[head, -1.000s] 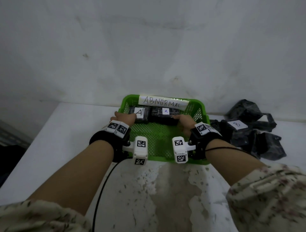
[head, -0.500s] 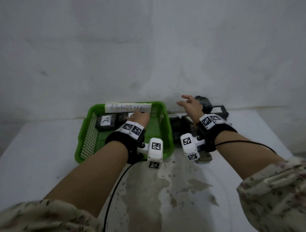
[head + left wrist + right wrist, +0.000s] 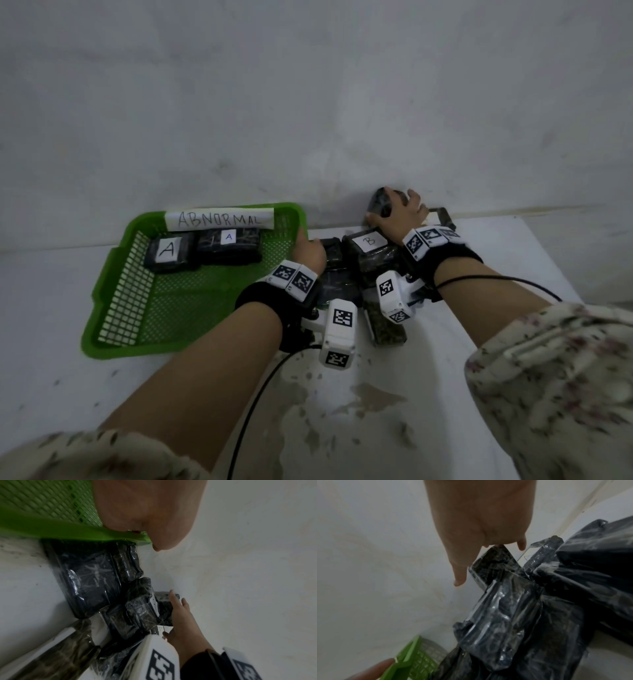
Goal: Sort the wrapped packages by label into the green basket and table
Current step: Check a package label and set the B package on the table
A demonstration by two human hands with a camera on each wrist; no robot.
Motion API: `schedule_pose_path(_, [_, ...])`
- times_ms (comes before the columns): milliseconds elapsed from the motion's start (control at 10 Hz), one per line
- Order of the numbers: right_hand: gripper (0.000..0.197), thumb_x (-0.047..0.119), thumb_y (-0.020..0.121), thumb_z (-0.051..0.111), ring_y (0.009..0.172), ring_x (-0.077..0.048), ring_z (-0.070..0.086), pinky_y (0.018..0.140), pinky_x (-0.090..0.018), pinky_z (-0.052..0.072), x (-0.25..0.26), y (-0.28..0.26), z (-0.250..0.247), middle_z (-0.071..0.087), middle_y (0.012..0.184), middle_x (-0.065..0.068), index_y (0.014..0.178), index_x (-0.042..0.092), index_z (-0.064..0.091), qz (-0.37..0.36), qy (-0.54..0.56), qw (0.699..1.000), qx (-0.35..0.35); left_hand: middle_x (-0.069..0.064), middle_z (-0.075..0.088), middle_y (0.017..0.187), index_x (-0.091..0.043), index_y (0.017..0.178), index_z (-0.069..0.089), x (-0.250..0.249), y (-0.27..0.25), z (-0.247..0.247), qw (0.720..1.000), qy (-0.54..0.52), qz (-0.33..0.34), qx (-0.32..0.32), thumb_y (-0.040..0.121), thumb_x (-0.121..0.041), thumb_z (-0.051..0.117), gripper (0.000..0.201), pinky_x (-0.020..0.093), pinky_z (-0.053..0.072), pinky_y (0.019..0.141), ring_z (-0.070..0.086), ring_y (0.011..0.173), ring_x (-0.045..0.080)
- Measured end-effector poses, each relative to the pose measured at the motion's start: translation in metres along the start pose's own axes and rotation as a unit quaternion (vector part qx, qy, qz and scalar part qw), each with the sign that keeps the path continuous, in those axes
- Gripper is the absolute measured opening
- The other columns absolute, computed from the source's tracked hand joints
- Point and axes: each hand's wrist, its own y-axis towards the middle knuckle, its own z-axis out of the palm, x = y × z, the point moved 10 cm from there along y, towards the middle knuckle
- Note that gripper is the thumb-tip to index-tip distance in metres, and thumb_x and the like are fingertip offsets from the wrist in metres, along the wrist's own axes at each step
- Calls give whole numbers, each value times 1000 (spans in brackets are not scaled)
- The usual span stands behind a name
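head view: left hand [image 3: 308, 251] grips green basket [image 3: 113, 301], right hand [image 3: 399, 214] grasps package [image 3: 378, 202].

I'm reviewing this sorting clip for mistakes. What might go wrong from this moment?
1. The right hand reaches the far package at the back of the loose pile; pulling it out may drag the B-labelled package along.
2. That far package's label is not visible, so it may be missorted.
3. The left hand rests on the green basket rim; a tug may slide the basket.
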Motion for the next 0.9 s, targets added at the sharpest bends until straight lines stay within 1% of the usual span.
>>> schedule_pose_path(100, [63, 42, 92, 55, 133, -48, 24, 111, -46, 23, -6, 7, 7, 7, 156, -14, 148, 31, 28, 3, 27, 1000, -11, 20, 35, 147, -10, 149, 17, 3, 5, -2, 1000, -3, 6, -3, 96, 1, 32, 56, 39, 36, 108, 40, 133, 35])
schedule_pose_path(200, [49, 24, 94, 55, 125, -45, 39, 102, -43, 36, -5, 8, -2, 21, 151, -14, 141, 28, 43, -10, 87, 994, -61, 20, 37, 147, -13, 150, 18, 9, 9, -4, 1000, -9, 1, 6, 94, 4, 33, 60, 44, 37, 109, 42, 131, 35])
schedule_pose_path(300, [47, 19, 92, 56, 124, -40, 40, 100, -38, 37, 0, 2, -16, 26, 148, -13, 137, 28, 49, -22, 131, 987, -95, 16, 44, 141, -15, 149, 20, 3, 3, -8, 1000, -22, 8, 13, 94, 6, 33, 61, 38, 40, 103, 50, 108, 21])
schedule_pose_path(400, [46, 18, 88, 57, 123, -37, 38, 97, -34, 36, 16, -12, -34, 31, 145, -12, 133, 28, 53, -66, 165, 977, -120, 6, 56, 91, -16, 148, 25, 3, 4, -14, 999, -28, 13, -13, 93, 8, 35, 60, 26, 44, 66, 45, 67, 11])
schedule_pose_path(500, [43, 21, 84, 59, 120, -34, 43, 100, -31, 35, 38, -28, -56, 41, 136, -10, 126, 29, 60, -124, 213, 960, -134, -2, 49, 77, -15, 145, 35, -10, -4, -27, 997, -41, 40, -55, 93, 3, 41, 55, 21, 37, 56, 43, 60, 9])
schedule_pose_path(600, [39, 18, 84, 60, 113, -21, 50, 105, -28, 37, 56, -45, -69, 45, 123, -7, 121, 29, 63, -151, 311, 932, -108, 7, 58, 118, -16, 142, 38, -31, -20, -34, 994, -50, 83, -51, 96, -6, 42, 47, 17, 39, 55, 50, 66, 12])
schedule_pose_path(700, [38, 18, 82, 60, 107, -13, 53, 103, -26, 40, 77, -64, -72, 52, 119, -9, 119, 25, 64, -160, 369, 913, -73, 15, 47, 141, -20, 137, 44, -48, -37, -53, 987, -75, 127, -57, 98, -11, 40, 41, 31, 50, 69, 59, 98, 40])
schedule_pose_path(800, [36, 14, 81, 56, 98, -18, 58, 82, -24, 50, 96, -86, -62, 62, 109, -10, 115, 13, 64, -159, 425, 891, -2, 28, 49, 133, -21, 133, 48, -59, -57, -74, 982, -85, 158, -59, 99, -16, 40, 36, 36, 48, 67, 60, 83, 36])
schedule_pose_path(900, [28, 5, 89, 49, 88, -16, 58, 65, -28, 50, 118, -114, -35, 62, 98, -3, 110, 16, 64, -143, 415, 891, 117, 11, 53, 128, -18, 135, 47, -60, -72, -92, 980, -124, 151, -26, 100, -24, 42, 36, 30, 43, 89, 53, 115, 26])
